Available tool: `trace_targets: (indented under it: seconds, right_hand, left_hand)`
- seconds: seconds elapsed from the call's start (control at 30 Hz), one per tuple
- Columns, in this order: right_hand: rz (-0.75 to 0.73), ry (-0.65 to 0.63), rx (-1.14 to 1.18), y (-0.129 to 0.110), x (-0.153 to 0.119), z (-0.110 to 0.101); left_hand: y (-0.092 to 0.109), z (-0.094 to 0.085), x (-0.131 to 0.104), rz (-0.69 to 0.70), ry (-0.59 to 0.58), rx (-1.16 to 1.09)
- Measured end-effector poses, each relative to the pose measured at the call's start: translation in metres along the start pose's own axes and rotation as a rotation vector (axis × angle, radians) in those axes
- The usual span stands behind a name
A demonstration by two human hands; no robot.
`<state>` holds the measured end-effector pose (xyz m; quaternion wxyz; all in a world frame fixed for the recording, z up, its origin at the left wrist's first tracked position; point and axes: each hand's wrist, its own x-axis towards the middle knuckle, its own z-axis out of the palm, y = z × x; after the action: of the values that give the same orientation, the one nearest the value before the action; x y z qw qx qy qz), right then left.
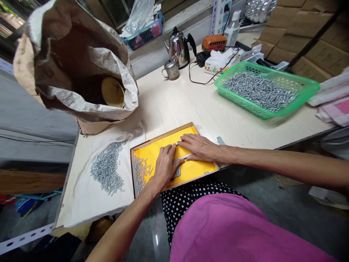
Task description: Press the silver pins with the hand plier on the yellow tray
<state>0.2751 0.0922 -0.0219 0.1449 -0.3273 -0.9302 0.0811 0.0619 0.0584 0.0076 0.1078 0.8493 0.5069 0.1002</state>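
Both hands meet over a shallow wooden tray (163,134) lined with a yellow sheet (155,143). My left hand (165,163) is closed, its fingertips at a thin white strip (185,157). From the other side my right hand (197,146) bends its fingers onto the same white piece; its full shape is hidden under the fingers. Below my left palm lies a small grey rectangular object (176,173), partly covered. Small silvery metal pins (141,169) are scattered in the tray's left end.
A heap of similar metal pins (107,169) lies on white cloth (81,196) at left. Behind it stands a large open paper sack (106,122). A green basket (263,113) full of pins sits at right. A kettle (178,47), metal cup (171,69) and tissue box (215,64) stand at the back.
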Motion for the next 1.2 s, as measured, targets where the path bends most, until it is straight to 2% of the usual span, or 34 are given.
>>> trace_targets:
  seconds: [0.1, 0.17, 0.23, 0.33, 0.5, 0.6, 0.77, 0.87, 1.0, 1.1, 1.2]
  right_hand:
    - [-0.022, 0.008, -0.020, -0.005, -0.007, 0.000]
    - [-0.012, -0.035, -0.011, -0.010, -0.011, 0.003]
    - [0.011, -0.062, 0.001, -0.014, -0.011, 0.007]
    - [0.012, -0.076, 0.002, -0.019, -0.008, 0.013]
    - [0.049, -0.061, 0.121, -0.026, 0.001, 0.017]
    - [0.068, -0.044, 0.167, -0.032, 0.002, 0.017]
    - [0.115, 0.037, 0.133, -0.039, 0.001, 0.018]
    - [0.123, 0.074, 0.187, -0.039, 0.000, 0.017]
    - [0.100, 0.156, 0.381, -0.029, -0.004, 0.006]
    - [0.166, 0.234, 0.449, -0.016, -0.014, -0.009]
    - [0.263, 0.281, 0.428, -0.005, -0.024, -0.023]
  left_hand:
    - [-0.004, -0.018, -0.023, -0.052, 0.156, -0.004]
    - [-0.008, -0.030, -0.041, -0.130, 0.173, -0.007]
    - [-0.012, -0.036, -0.056, -0.236, 0.110, -0.045]
    - [-0.017, -0.034, -0.067, -0.436, 0.002, -0.183]
    - [-0.015, -0.020, -0.058, -0.718, -0.136, -0.386]
    - [-0.013, -0.015, -0.050, -0.806, -0.184, -0.499]
    - [-0.020, -0.013, -0.047, -0.827, -0.175, -0.718]
    - [-0.027, -0.023, -0.047, -0.802, -0.203, -0.871]
    - [-0.037, -0.039, -0.052, -0.765, -0.277, -1.065]
    - [-0.041, -0.038, -0.064, -0.665, -0.296, -0.981]
    - [-0.037, -0.027, -0.076, -0.340, -0.288, -0.652]
